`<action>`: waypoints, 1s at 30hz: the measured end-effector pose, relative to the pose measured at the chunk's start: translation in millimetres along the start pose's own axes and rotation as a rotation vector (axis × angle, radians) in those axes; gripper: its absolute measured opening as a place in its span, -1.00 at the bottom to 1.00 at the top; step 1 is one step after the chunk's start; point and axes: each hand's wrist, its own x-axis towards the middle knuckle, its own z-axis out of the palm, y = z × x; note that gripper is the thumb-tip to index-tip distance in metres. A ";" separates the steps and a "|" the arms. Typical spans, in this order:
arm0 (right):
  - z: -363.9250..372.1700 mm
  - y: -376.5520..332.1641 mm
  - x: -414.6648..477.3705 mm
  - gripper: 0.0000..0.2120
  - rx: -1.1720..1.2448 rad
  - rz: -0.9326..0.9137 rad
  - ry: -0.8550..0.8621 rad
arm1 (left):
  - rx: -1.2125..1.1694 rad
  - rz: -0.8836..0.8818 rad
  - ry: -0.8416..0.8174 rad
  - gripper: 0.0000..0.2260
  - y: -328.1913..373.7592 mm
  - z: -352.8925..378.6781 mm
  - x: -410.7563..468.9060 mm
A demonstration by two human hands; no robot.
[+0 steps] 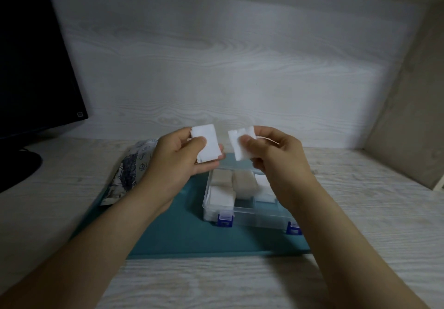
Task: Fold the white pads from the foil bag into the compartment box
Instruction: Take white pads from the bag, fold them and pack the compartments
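My left hand (179, 156) pinches a white pad (207, 144) between thumb and fingers, held up above the mat. My right hand (276, 157) pinches a second white pad (241, 144) a short gap to its right. Below both hands stands the clear compartment box (242, 215) with blue latches, its lid open. Several folded white pads (222, 195) fill its compartments. The printed foil bag (129, 171) lies to the left, partly hidden behind my left wrist.
A teal mat (182, 234) lies under the box and bag on the pale wood desk (216, 282). A dark monitor (36, 63) stands at the far left. A wall panel closes off the right side.
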 end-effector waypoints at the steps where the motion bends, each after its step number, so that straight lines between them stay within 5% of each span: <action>1: 0.4 -1.4 -0.9 -0.81 0.061 0.005 -0.054 | -0.017 -0.024 -0.015 -0.78 1.0 0.5 -0.6; 5: 6.7 -2.4 -4.8 -0.78 0.143 -0.031 -0.126 | -0.280 -0.200 -0.116 -0.75 2.9 7.8 -5.3; 9: -9.7 -4.3 2.6 -0.58 -0.052 0.006 0.068 | -0.425 -0.296 -0.129 -0.75 1.6 12.2 -9.5; 12: -30.1 -2.5 9.7 -0.52 -0.310 0.013 0.166 | -0.359 -0.277 -0.152 -0.60 -2.5 14.8 -13.5; 17: -39.2 3.1 14.4 -0.74 -0.699 0.030 0.038 | -0.087 -0.205 -0.202 -0.32 -16.8 18.5 -15.1; 30: -41.3 4.7 17.2 -0.81 -0.999 -0.010 -0.061 | -0.076 -0.187 -0.198 -0.38 -16.2 17.1 -14.3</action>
